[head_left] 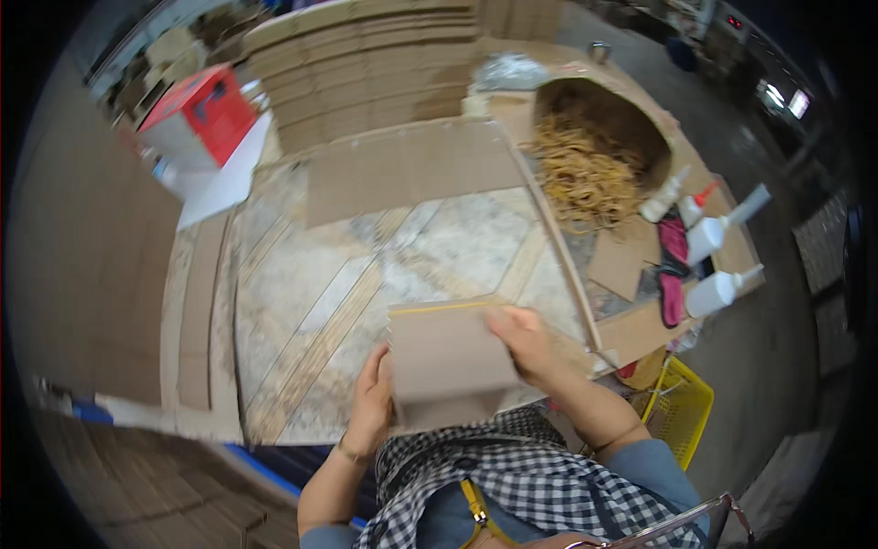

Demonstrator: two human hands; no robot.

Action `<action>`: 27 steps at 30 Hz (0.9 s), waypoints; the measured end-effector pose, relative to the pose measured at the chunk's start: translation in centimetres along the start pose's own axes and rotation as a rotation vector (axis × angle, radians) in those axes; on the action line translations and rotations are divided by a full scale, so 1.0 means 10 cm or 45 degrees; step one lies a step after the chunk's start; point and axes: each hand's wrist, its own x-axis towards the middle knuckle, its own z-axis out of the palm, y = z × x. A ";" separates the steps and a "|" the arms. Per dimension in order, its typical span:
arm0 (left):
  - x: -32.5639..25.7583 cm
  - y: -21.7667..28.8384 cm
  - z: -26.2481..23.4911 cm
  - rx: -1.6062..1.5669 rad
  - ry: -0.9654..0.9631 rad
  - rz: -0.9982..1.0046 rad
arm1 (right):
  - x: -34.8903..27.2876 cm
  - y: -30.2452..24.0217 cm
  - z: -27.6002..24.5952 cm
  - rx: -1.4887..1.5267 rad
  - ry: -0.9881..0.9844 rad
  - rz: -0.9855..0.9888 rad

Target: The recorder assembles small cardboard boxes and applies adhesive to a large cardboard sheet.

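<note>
Close in front of me, over the near part of the worktable, I hold a brown cardboard bundle (448, 352) between both hands. Its left edge looks layered, and a thin yellow strip, which looks like a rubber band, runs along its far edge. My left hand (371, 398) grips the left side, with the fingers partly hidden. On the far right corner, my right hand (521, 337) has its fingers bent over the edge. Beyond the bundle, a flat cardboard sheet (412, 174) lies across the far part of the worktable (320, 302).
Tall cardboard stacks (366, 78) stand at the back. A round container (608, 96) at right holds yellow-brown rubber bands (585, 174). Near it are white squeeze bottles (709, 295) and pink-and-black gloves (673, 256). A red box (201, 114) stands far left; a yellow basket (681, 412) sits low right.
</note>
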 end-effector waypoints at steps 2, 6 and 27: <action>0.00 0.06 0.06 0.052 -0.001 -0.203 | 0.28 0.14 -0.04 0.221 0.131 0.344; -0.06 0.13 0.01 0.408 -0.041 -0.078 | 0.36 0.06 -0.32 0.298 0.064 0.588; -0.16 1.00 0.48 0.851 -0.412 0.980 | -0.01 -0.86 -0.21 -0.364 -0.291 -0.314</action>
